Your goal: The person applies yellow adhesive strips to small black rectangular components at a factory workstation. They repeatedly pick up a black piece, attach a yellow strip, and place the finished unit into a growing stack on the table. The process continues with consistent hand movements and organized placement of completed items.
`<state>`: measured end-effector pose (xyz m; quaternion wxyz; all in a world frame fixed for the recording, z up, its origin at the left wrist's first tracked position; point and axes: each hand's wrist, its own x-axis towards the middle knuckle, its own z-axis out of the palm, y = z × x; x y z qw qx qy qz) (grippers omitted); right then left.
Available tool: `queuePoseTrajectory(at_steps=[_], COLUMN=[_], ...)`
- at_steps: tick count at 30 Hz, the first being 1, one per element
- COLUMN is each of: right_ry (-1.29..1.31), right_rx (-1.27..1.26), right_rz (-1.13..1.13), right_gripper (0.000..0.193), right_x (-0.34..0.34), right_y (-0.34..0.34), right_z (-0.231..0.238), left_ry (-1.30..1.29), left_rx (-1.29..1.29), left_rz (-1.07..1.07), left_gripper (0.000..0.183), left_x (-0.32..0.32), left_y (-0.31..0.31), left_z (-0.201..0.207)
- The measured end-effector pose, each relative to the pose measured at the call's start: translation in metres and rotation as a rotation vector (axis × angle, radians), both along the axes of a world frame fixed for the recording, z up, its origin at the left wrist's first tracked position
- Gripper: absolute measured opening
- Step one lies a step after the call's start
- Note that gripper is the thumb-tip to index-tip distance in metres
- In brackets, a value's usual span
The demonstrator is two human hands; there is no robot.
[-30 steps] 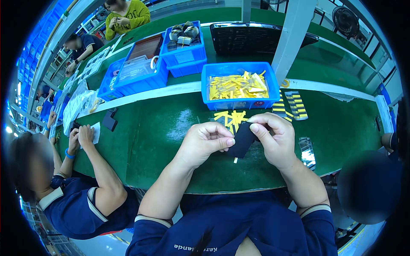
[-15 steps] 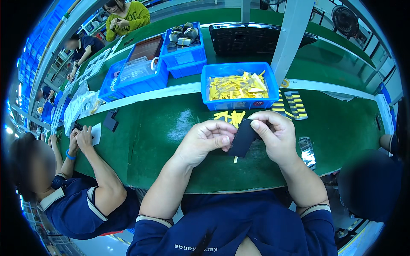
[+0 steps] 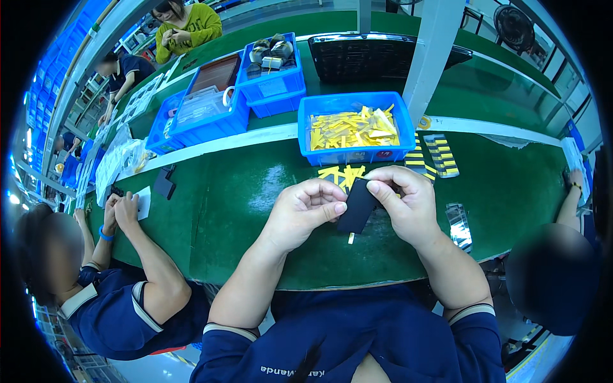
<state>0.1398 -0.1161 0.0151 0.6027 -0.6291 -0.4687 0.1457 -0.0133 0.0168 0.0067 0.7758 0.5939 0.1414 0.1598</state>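
Black rectangular piece (image 3: 355, 210), flat and matte, is tilted above the green bench (image 3: 230, 217). The right hand (image 3: 408, 201) pinches its upper corner; the left hand (image 3: 301, 212) curls at its left edge, grip unclear. Its underside and the fingers behind it are hidden.
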Motion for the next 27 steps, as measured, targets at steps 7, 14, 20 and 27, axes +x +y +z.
queuePoseTrajectory(at_steps=[7,14,20,27], right_ry=[-0.053,-0.126,-0.087,-0.079], right_rx=[0.016,0.019,0.007,-0.008], right_rz=[0.022,0.060,0.070,0.024], right_gripper=[0.010,0.010,0.010,0.011], right_x=[-0.0012,-0.0026,-0.0032,-0.0029], right_y=[0.0006,-0.0004,0.0000,0.0007], right_z=[0.0005,0.0022,0.0010,0.0003], left_ry=[0.008,0.024,-0.016,-0.003], left_rx=[-0.048,-0.024,-0.003,-0.048], left_rz=[0.000,0.025,0.008,0.057], left_gripper=[0.014,0.008,0.010,0.012], left_x=[0.0030,0.0053,0.0054,0.0054], left_y=[-0.0005,-0.0022,-0.0005,0.0015], left_z=[0.0035,0.0031,-0.0034,-0.0024])
